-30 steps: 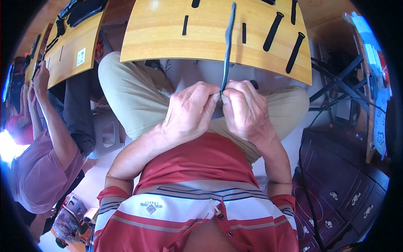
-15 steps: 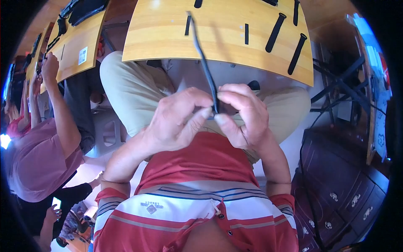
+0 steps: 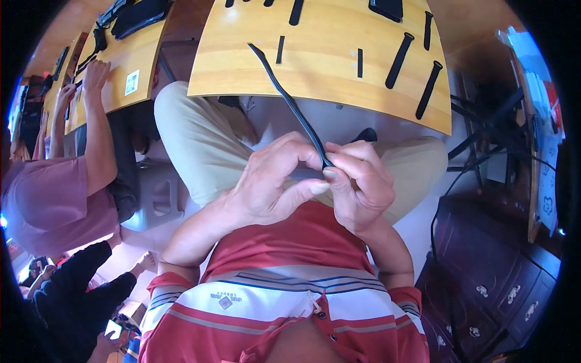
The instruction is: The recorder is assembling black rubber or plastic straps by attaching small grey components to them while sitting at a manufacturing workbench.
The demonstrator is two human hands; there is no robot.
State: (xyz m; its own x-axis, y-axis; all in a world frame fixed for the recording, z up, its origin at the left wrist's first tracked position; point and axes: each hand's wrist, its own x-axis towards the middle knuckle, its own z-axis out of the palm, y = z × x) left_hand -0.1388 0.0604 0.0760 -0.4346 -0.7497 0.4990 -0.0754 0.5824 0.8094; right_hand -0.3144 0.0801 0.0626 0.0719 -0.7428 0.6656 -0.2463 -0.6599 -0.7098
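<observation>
A long narrow black strap [image 3: 289, 103] rises from my fingers, over my lap, and its free end reaches above the table edge. My right hand [image 3: 362, 181] pinches its near end between thumb and forefinger. Against the same end, from the other side, my left hand [image 3: 275, 178] has its forefinger and thumb curled in. The very end of the strap is partly hidden between the fingertips. Beyond it on the wooden table [image 3: 242, 75] lie two short black strips [image 3: 280, 49] and longer black straps [image 3: 399, 60] with rounded ends.
A flat black case-like item [image 3: 386, 8] lies at the table's far edge. To the left, a person in a mauve shirt [image 3: 48, 199] works at another table [image 3: 136, 57]. A white plastic stool [image 3: 158, 196] stands between us. Dark drawers [image 3: 484, 272] and a cable [image 3: 434, 221] are at right.
The strap now leans further left, its free end lower. Both hands have shifted slightly right and toward me. The view has tilted a little, and the person at left has moved an arm.
</observation>
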